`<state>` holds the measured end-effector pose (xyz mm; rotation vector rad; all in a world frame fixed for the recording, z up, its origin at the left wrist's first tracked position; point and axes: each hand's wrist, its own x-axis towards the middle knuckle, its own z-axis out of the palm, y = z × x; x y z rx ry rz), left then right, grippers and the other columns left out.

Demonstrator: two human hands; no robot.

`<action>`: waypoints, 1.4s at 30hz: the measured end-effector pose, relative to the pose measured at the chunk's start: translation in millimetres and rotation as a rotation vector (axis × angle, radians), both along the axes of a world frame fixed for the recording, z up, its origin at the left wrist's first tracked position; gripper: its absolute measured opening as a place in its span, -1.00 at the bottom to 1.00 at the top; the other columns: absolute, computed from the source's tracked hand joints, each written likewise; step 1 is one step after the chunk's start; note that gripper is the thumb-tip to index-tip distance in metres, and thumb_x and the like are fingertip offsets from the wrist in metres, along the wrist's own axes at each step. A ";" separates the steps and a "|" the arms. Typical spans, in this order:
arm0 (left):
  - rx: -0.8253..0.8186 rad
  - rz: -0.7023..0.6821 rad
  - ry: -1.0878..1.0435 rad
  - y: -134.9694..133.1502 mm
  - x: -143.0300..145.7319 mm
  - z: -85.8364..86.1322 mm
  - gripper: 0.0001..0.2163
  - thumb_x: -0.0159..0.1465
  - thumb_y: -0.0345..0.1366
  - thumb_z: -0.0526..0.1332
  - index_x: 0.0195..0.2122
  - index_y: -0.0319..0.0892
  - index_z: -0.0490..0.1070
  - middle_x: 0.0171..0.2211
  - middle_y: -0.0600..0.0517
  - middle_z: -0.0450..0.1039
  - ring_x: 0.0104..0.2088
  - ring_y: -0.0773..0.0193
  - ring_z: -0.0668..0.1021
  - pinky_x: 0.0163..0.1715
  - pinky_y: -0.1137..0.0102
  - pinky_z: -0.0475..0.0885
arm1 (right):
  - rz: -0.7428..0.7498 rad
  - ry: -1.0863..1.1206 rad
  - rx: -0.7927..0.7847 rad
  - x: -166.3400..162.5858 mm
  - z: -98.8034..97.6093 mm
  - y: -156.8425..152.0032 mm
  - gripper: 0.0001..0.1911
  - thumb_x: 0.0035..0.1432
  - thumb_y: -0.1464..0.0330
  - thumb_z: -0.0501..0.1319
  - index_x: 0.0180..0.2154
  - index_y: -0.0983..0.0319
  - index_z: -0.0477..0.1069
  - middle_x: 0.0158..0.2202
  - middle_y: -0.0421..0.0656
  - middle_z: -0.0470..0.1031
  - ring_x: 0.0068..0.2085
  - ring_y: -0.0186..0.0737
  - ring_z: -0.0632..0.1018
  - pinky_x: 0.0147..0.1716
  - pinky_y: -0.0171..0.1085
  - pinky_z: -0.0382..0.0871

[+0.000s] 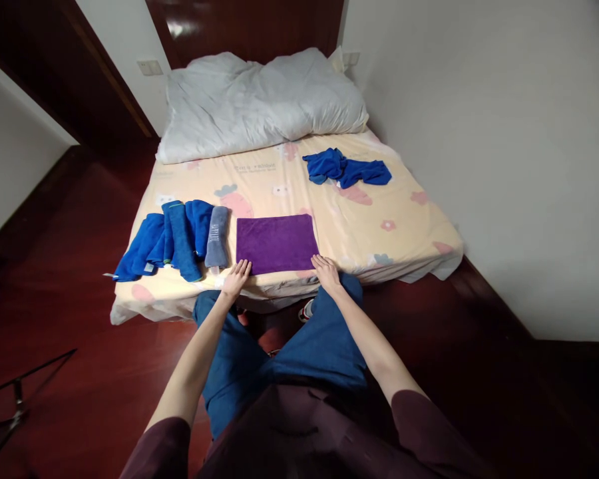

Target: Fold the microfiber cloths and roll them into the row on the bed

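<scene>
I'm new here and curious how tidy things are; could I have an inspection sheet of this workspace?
Surface: cream patterned sheet, wrinkled at the near edge.
Job's things: purple cloth, spread flat.
Clutter: blue cloths and gray roll left of the purple cloth; crumpled blue fabric farther back, right.
Hands: left hand and right hand at the cloth's near corners, fingers touching it; grip unclear.
Cables: nothing seen.
Surroundings: white bedding behind, pale wall right, dark red floor, black frame left.

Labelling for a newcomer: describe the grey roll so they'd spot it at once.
On the bed, near the front edge, blue cloths lie bunched left of the flat purple cloth. The grey roll lies between them; among these, only it is grey, with pale lettering.
</scene>
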<state>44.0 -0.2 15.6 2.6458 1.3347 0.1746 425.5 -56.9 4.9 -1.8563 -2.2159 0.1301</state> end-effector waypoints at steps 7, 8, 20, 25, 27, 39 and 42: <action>-0.058 -0.155 -0.003 -13.9 -31.9 4.6 -0.42 0.28 -0.56 -0.04 0.33 -0.23 0.29 0.36 -0.20 0.22 0.40 0.06 0.21 0.39 0.11 0.19 | 0.132 0.075 0.001 14.4 0.8 -28.1 -0.45 0.19 0.62 0.02 0.15 0.30 0.49 0.22 0.01 0.45 0.26 -0.08 0.46 0.29 -0.01 0.33; -0.078 -0.174 -0.023 -16.7 -38.0 4.1 -0.42 0.28 -0.55 -0.04 0.33 -0.22 0.28 0.36 -0.18 0.22 0.40 0.10 0.22 0.39 0.14 0.19 | 0.146 0.098 -0.005 16.2 0.3 -31.6 -0.44 0.19 0.62 0.02 0.16 0.28 0.49 0.21 -0.01 0.45 0.26 -0.10 0.46 0.29 -0.02 0.34; -0.188 -0.034 -0.422 -22.7 -59.9 -11.9 -0.45 0.27 -0.47 -0.06 0.27 -0.24 0.35 0.29 -0.09 0.35 0.32 0.19 0.36 0.38 0.10 0.20 | -0.004 0.398 0.002 12.7 0.8 -36.3 -0.38 0.08 0.66 0.07 0.10 0.18 0.54 0.17 -0.15 0.51 0.25 -0.16 0.47 0.32 -0.03 0.32; -0.220 0.114 -0.510 -19.7 -58.5 -10.9 -0.53 0.32 -0.39 -0.03 0.21 -0.22 0.43 0.17 -0.09 0.48 0.19 0.10 0.51 0.28 0.09 0.36 | -0.011 0.418 -0.009 13.4 4.1 -36.4 -0.38 0.08 0.67 0.07 0.09 0.15 0.55 0.15 -0.17 0.52 0.25 -0.16 0.47 0.31 -0.03 0.32; -0.240 0.156 -0.542 -18.4 -57.1 -10.0 -0.57 0.33 -0.33 0.01 0.17 -0.21 0.46 0.13 -0.09 0.52 0.14 0.08 0.55 0.22 0.10 0.42 | -0.019 0.426 -0.005 12.6 3.9 -36.4 -0.39 0.08 0.66 0.07 0.08 0.15 0.56 0.14 -0.17 0.53 0.25 -0.15 0.47 0.31 -0.02 0.33; -0.212 0.033 -0.559 -15.7 -64.2 -16.4 -0.54 0.31 -0.41 -0.05 0.14 -0.24 0.48 0.14 -0.12 0.51 0.19 0.14 0.51 0.26 0.12 0.38 | -0.011 0.503 0.010 17.8 2.7 -38.4 -0.41 0.09 0.62 0.05 0.07 0.16 0.56 0.14 -0.18 0.54 0.24 -0.17 0.48 0.31 -0.04 0.33; -0.146 -0.048 -0.502 -15.7 -61.2 -16.6 -0.51 0.26 -0.46 -0.02 0.16 -0.21 0.46 0.15 -0.10 0.50 0.22 0.15 0.48 0.28 0.10 0.35 | -0.004 0.536 0.046 17.5 -1.8 -38.0 -0.43 0.08 0.61 0.05 0.04 0.18 0.58 0.12 -0.16 0.55 0.22 -0.16 0.51 0.30 -0.05 0.34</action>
